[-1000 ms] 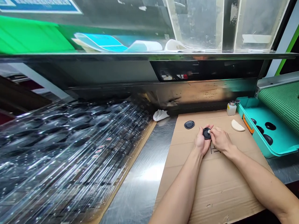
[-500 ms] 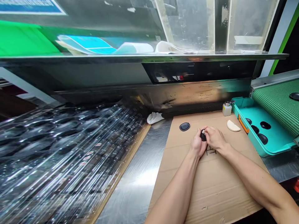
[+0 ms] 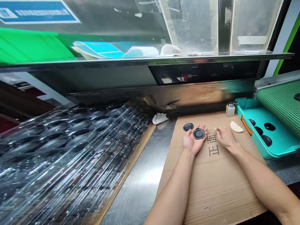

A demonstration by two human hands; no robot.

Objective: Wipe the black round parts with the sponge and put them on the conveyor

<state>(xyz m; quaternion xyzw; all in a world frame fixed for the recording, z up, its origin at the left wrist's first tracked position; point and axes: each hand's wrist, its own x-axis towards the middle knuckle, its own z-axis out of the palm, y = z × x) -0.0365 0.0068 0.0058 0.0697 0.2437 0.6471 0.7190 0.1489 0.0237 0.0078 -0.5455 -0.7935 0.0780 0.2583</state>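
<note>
The fingers (image 3: 218, 131) of the right hand (image 3: 225, 137) pinch a small white wad (image 3: 215, 129), most of it hidden by the fingertips. The left hand (image 3: 192, 144) lies palm up with its fingers loosely spread, and a black disc (image 3: 198, 133) rests flat across them, its ringed face turned upward. Half a second ago the two hands met over this disc, which stood tilted, with the right fingers at its surface; now the right hand has drawn off to the side and a gap separates the two. The disc's whole upper face is therefore in plain view, which suggests a pause in the wiping or a moment to check the surface.

Just beyond the left hand, a second black piece (image 3: 187, 127) lies on the cardboard sheet (image 3: 208, 187); dark characters (image 3: 213, 145) show on it between the forearms. Near the right hand sits a pale half-round pad (image 3: 236, 127), and behind that a small bottle (image 3: 230, 110). Farther right, a turquoise tray (image 3: 278, 154) contains several black pieces (image 3: 266, 140), beside a green belt (image 3: 276, 95). To the left, across bare metal desk (image 3: 140, 178), stand clear plastic trays (image 3: 77, 156), with a crumpled white item (image 3: 160, 118) near their far end.
</note>
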